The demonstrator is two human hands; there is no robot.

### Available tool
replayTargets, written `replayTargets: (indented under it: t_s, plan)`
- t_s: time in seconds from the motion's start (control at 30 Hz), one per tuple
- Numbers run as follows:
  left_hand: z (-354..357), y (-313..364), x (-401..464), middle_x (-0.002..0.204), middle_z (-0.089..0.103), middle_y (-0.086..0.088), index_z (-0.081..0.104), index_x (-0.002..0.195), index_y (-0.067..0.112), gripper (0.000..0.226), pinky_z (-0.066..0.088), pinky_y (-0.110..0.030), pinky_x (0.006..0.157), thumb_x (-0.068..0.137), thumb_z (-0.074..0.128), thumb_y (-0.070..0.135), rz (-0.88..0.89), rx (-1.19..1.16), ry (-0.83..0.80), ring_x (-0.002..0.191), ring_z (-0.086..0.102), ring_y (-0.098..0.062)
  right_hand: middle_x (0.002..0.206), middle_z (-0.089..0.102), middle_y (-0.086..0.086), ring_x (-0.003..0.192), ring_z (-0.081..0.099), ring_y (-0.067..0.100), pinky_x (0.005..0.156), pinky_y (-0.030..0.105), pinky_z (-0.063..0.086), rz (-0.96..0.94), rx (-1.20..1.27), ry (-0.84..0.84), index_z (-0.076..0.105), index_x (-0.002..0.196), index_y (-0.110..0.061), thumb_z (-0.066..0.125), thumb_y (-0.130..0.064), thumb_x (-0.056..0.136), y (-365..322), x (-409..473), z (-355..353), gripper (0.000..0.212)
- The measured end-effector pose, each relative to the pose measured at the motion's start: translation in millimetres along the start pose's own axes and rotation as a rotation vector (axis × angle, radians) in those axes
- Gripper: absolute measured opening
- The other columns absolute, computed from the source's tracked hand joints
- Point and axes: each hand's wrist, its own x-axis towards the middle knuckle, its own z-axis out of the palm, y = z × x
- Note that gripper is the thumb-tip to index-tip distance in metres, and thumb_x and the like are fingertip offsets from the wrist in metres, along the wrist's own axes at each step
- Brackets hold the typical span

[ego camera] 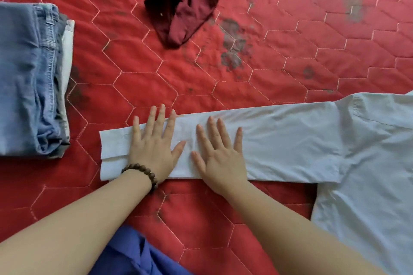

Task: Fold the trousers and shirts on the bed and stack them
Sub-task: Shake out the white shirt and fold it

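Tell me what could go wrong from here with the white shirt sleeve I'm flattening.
The sleeve runs straight out from the white shirt, and both the left hand and the right hand press only near its cuff, so creases nearer the shoulder may stay. The maroon garment lies crumpled beyond, unfolded. The folded jeans stack could topple if bumped.

A red quilt (143, 78) covers the bed, stitched in pale thread into a pattern of long hexagons. Dark grey smudges (232, 51) mark it near the middle toward the far edge, with fainter ones toward the far right corner. A bead bracelet (143, 172) of brown round beads shows near the front.
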Motion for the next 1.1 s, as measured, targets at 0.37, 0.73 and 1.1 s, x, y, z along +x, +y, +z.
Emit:
replayTargets:
  t_s: [0.37, 0.73, 1.1]
  plan:
    - [1, -64, -32, 0.159, 0.001, -0.011, 0.003, 0.151, 0.017, 0.093, 0.006, -0.056, 0.116, 0.081, 0.014, 0.077, 0.163, -0.143, -0.044, 0.147, -0.002, -0.024, 0.160, -0.013, 0.002, 0.146, -0.017, 0.022, 0.114, 0.059, -0.011, -0.096, -0.030, -0.063, 0.002, 0.152, -0.029, 0.019, -0.057, 0.094, -63, 8, 8, 0.067]
    - [0, -83, -73, 0.153, 0.025, -0.021, 0.032, 0.146, 0.009, 0.083, 0.028, -0.065, 0.106, 0.082, 0.039, 0.062, 0.293, -0.037, -0.037, 0.141, 0.023, -0.038, 0.156, -0.025, -0.002, 0.143, -0.026, 0.021, 0.114, 0.058, -0.013, -0.137, -0.048, -0.129, -0.013, 0.148, -0.035, 0.012, -0.054, 0.095, -84, -4, 10, 0.062]
    - [-15, -96, -77, 0.157, 0.011, -0.022, 0.013, 0.149, -0.002, 0.056, 0.006, -0.048, 0.118, 0.097, 0.012, 0.019, 0.329, 0.186, -0.140, 0.146, 0.008, -0.031, 0.159, -0.010, 0.000, 0.146, -0.016, 0.016, 0.116, 0.054, -0.010, -0.205, 0.122, -0.167, 0.005, 0.153, -0.018, 0.026, -0.065, 0.091, -128, -17, -1, 0.081]
